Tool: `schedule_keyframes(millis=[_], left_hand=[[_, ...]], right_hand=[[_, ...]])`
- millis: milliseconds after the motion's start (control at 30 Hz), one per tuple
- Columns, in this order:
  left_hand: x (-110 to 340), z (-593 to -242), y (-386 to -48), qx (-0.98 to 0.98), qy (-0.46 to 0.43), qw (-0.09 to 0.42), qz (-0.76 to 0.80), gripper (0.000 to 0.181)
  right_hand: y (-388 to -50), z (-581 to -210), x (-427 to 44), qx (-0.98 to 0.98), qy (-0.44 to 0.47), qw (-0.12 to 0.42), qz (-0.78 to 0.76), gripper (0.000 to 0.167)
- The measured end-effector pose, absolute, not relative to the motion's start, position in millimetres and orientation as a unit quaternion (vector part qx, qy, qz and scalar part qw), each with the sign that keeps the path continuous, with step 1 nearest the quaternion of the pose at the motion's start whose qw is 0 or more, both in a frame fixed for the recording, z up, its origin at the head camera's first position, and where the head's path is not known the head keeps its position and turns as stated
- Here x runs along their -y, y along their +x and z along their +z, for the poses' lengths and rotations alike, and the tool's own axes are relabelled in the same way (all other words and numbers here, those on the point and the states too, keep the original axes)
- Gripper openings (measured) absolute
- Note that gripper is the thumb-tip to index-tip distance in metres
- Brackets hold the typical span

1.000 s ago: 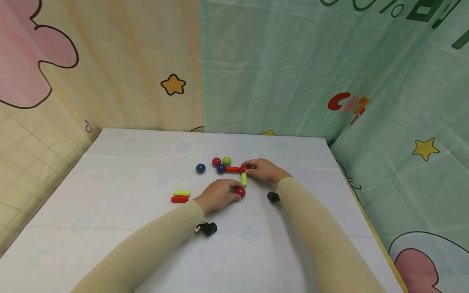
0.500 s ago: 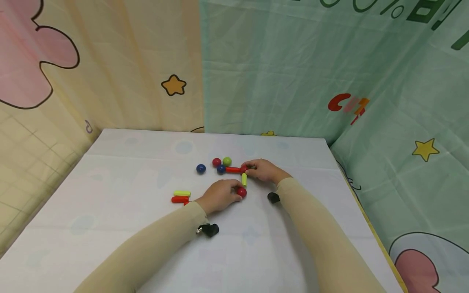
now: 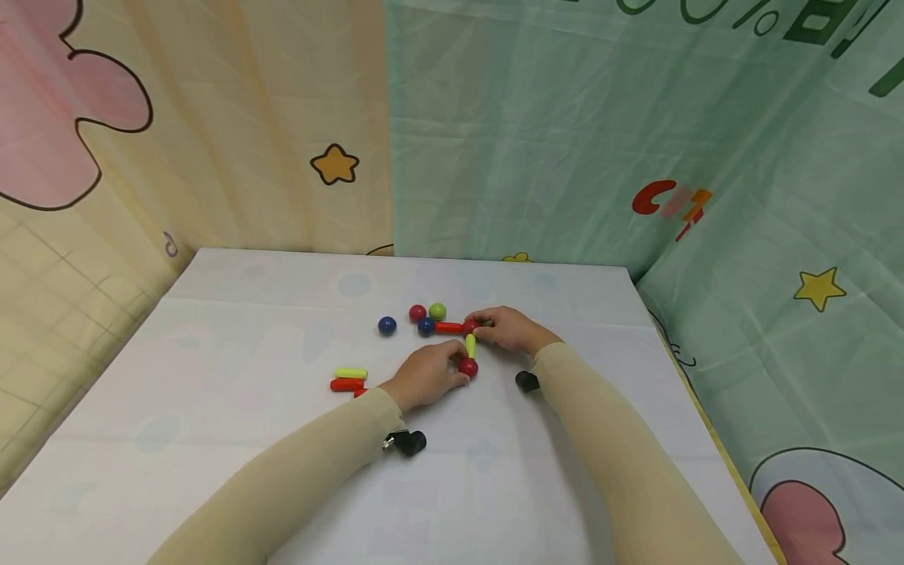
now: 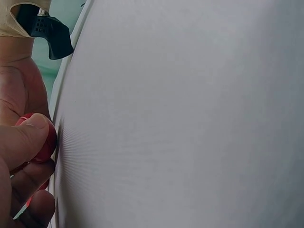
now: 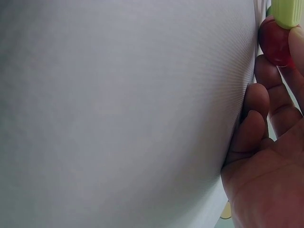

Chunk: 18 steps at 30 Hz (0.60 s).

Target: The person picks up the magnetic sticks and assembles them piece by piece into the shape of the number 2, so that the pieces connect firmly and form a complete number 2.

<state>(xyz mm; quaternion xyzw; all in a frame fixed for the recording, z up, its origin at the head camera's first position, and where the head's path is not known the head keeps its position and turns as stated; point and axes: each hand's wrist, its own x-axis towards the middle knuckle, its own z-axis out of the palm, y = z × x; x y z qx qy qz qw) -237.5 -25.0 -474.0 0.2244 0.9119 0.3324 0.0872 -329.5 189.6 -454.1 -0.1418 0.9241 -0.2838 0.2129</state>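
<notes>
My left hand [image 3: 426,375] pinches a red ball [image 3: 468,367] between thumb and fingers; the left wrist view shows the thumb across this red ball [image 4: 46,142]. The ball touches the near end of a yellow-green rod [image 3: 470,345]. At that rod's far end, my right hand [image 3: 514,329] grips another red ball [image 3: 469,326], seen with the rod [image 5: 286,13] against it in the right wrist view. From this ball a red rod [image 3: 449,327] runs left to a blue ball [image 3: 426,326].
Behind the blue ball lie a red ball [image 3: 417,313] and a green ball [image 3: 437,311]. Another blue ball [image 3: 387,326] sits to the left. Nearer the left forearm are a yellow-green rod [image 3: 351,373], a red rod [image 3: 347,384] and a partly hidden red piece [image 3: 359,392].
My left hand has shifted slightly right and away from me with its red ball, closing up against the yellow-green rod. The right hand has stayed in place.
</notes>
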Motion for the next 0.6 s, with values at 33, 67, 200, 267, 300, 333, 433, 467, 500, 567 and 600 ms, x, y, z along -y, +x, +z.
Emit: schedule_keyframes(millis=[33, 67, 200, 267, 300, 333, 433, 467, 500, 567, 600], left_hand=[[24.4, -474.0, -237.6, -0.913, 0.224, 0.086, 0.331, 0.031], [23.9, -473.6, -237.6, -0.913, 0.223, 0.085, 0.330, 0.031], [21.9, -474.0, -238.1, -0.916, 0.217, 0.083, 0.328, 0.031], [21.3, -474.4, -238.4, -0.915, 0.215, 0.084, 0.330, 0.031], [21.2, -474.7, -238.6, -0.915, 0.215, 0.084, 0.331, 0.031], [21.2, -475.0, -238.8, -0.915, 0.214, 0.085, 0.332, 0.031], [21.3, -476.0, -239.3, -0.913, 0.214, 0.086, 0.336, 0.032], [21.3, -476.3, -239.4, -0.913, 0.214, 0.086, 0.336, 0.032], [21.4, -476.6, -239.5, -0.913, 0.214, 0.086, 0.336, 0.032], [21.7, -476.7, -239.4, -0.913, 0.215, 0.085, 0.337, 0.032], [21.8, -476.5, -239.1, -0.913, 0.215, 0.085, 0.337, 0.032]], right_hand=[[-329.8, -454.4, -189.6, -0.924, -0.144, 0.212, -0.285, 0.037], [-330.1, -454.7, -189.7, -0.923, -0.146, 0.212, -0.287, 0.037], [-330.7, -454.8, -190.3, -0.920, -0.157, 0.207, -0.293, 0.035], [-331.1, -454.9, -190.3, -0.920, -0.160, 0.206, -0.291, 0.034], [-331.2, -454.9, -190.4, -0.920, -0.161, 0.207, -0.290, 0.033], [-331.1, -454.8, -190.4, -0.921, -0.161, 0.207, -0.288, 0.033], [-331.1, -454.9, -190.2, -0.922, -0.160, 0.208, -0.284, 0.032], [-330.7, -454.6, -190.1, -0.922, -0.159, 0.209, -0.284, 0.032], [-330.6, -454.6, -190.0, -0.922, -0.158, 0.209, -0.284, 0.032], [-330.2, -454.4, -189.9, -0.922, -0.156, 0.209, -0.285, 0.033], [-329.9, -454.3, -189.8, -0.922, -0.156, 0.208, -0.285, 0.034]])
